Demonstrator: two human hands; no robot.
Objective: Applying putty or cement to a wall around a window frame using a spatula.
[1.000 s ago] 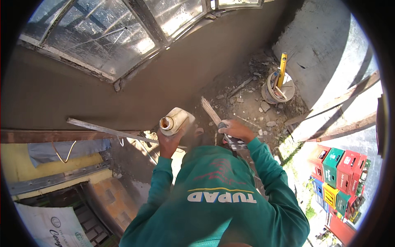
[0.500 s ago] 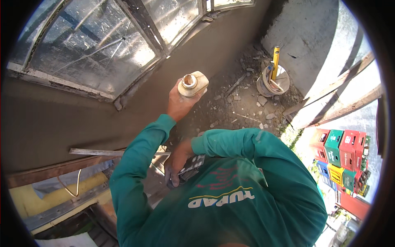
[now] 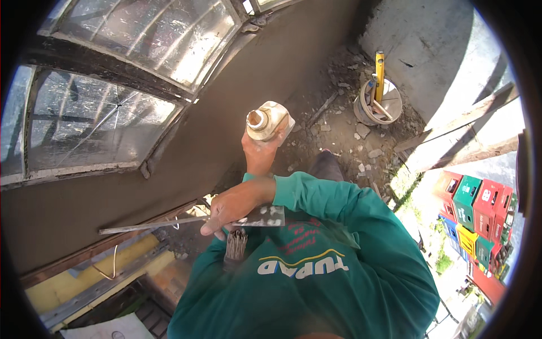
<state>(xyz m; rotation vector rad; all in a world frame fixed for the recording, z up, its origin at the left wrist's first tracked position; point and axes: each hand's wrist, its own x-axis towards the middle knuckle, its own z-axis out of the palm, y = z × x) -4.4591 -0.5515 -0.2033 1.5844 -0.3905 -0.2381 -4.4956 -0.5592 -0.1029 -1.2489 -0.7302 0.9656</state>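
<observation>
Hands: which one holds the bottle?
The left hand, higher in the picture and wrapped around the bottle; the right hand, lower, holds a flat tool.

Dirt ground [image 3: 340,117], rubble [image 3: 362,130], pale bucket [image 3: 364,112], probably a stick [image 3: 322,109]

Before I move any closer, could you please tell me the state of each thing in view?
Bottle: uncapped, held in the left hand
Flat plate: white-spotted, held in the right hand
Brush: uncovered, bristles clumped
Bucket: uncovered, upright
Yellow level: standing on end in the bucket
Crates: stacked
Window pane: cracked
</observation>
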